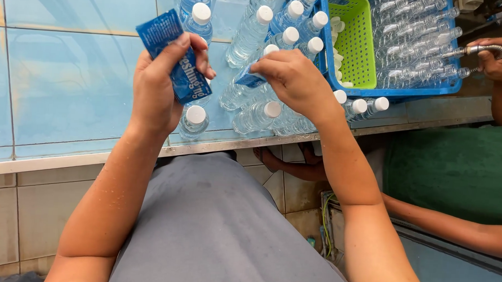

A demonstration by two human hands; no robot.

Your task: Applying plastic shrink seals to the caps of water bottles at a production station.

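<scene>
My left hand (161, 88) is raised over the blue tiled counter (69, 84) and grips a stack of blue label sleeves (176, 58). My right hand (297, 81) pinches one blue label (248, 78) against a clear plastic bottle (236, 93) with a white cap that lies on its side. Several more clear bottles with white caps stand or lie around both hands, one upright bottle (195, 122) just under my left wrist.
A blue crate (397, 93) at the back right holds several uncapped clear bottles and a green basket (357, 44) of white caps. Another person in a green shirt (456, 170) stands at the right, one hand (496, 58) on a metal hose nozzle.
</scene>
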